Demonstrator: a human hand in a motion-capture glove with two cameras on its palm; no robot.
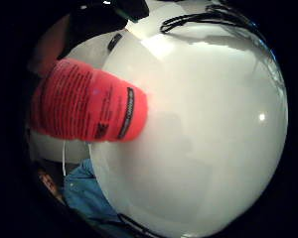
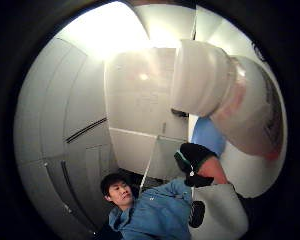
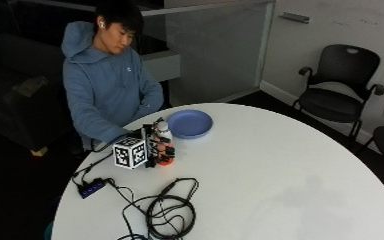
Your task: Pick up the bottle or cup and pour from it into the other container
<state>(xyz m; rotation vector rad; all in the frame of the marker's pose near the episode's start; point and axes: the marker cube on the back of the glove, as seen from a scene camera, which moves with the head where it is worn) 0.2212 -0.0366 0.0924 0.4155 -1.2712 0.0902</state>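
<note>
1. Bottle stands on the white counter, near the edge by the person. It has a red label and a white cap.
2. The right hand in the black glove is right at the bottle. The grip looks wrapped around the bottle's side, because the bottle fills much of both palm views, but the fingers are mostly hidden, so this is my guess.
3. The bottle's long line goes straight up and down in the outside view. The cap is on top.
4. The blue plate lies on the counter just beside the bottle, at about 1 o'clock from it in the outside view. This looks like the thing to pour into.
5. So the pour has to go away from the person, tipping the cap toward 1 o'clock.
6. The cap looks like it is on, so nothing may come out yet.
7. A black cable lies coiled at about 6 o'clock from the bottle, well apart from it.
</note>
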